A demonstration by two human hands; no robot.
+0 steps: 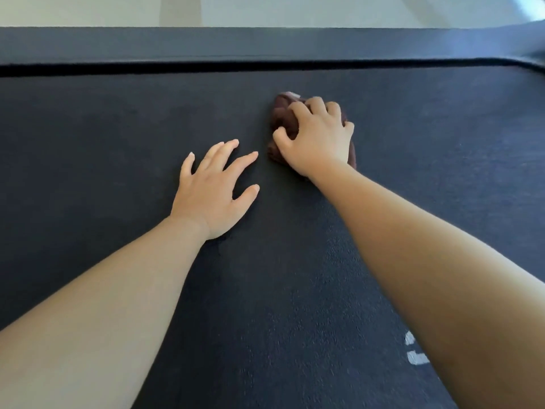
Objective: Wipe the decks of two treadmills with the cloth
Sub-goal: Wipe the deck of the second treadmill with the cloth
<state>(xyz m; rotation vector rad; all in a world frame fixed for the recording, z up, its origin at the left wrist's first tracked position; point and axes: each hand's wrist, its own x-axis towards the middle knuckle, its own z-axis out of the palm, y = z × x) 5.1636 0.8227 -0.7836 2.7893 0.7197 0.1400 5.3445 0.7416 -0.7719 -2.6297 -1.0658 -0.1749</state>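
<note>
Pale floor point(147, 10) along 12 o'clock edge. Light curved strip point(530, 13) at 1 o'clock corner, blurred, identity unclear. White printed marks point(416, 357) at 4 o'clock, partly hidden.

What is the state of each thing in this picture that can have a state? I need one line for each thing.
left hand: open, fingers spread, resting on the treadmill belt.
right hand: fingers curled, gripping the cloth.
cloth: brown, bunched up, held on the belt under the right hand.
treadmill belt: dark, both hands on it.
side rail: beyond the belt, touched by neither hand.
</note>
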